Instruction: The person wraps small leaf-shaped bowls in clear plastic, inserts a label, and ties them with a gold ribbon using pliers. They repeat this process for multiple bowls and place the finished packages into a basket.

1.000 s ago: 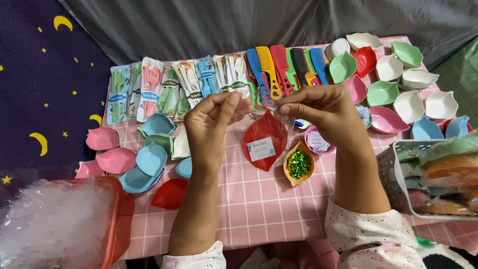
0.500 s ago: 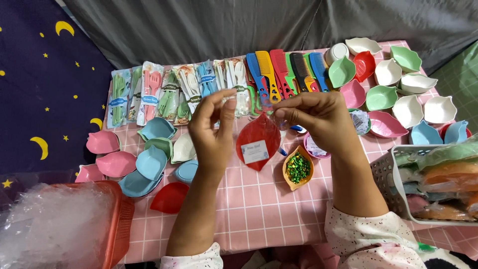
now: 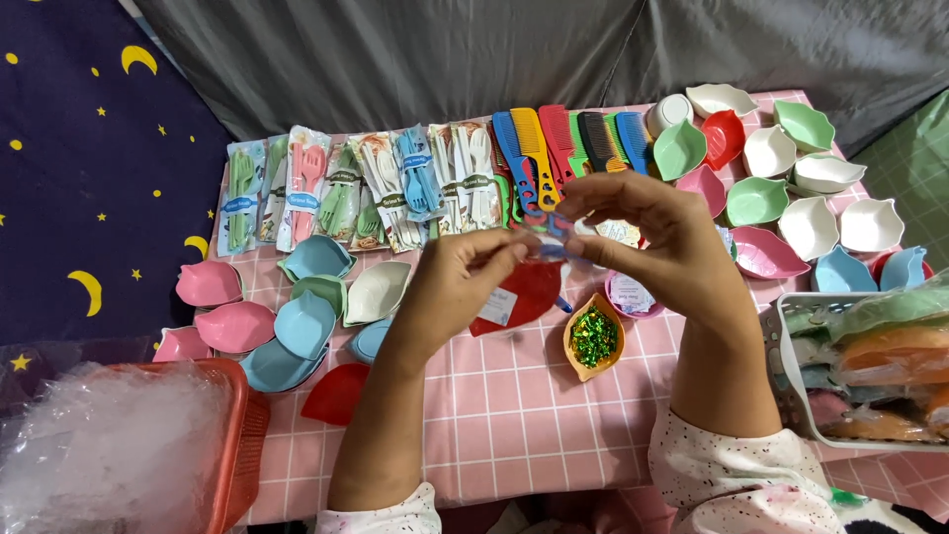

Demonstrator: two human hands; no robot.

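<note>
Both hands are sitting lower and closer together than half a second ago, pinching a small clear packet (image 3: 556, 240) just above the red leaf-shaped dish (image 3: 524, 295). Left hand (image 3: 465, 282) is gripping one end, right hand (image 3: 657, 242) the other, fingers narrow. Holding the packet steady over the dishes seems wise, with the orange dish of green sequins (image 3: 594, 336) just beside.

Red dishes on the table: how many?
3: a red bowl in the back row, a labelled red leaf dish at centre, a red dish beside the orange basket. Others may be hidden.
</note>
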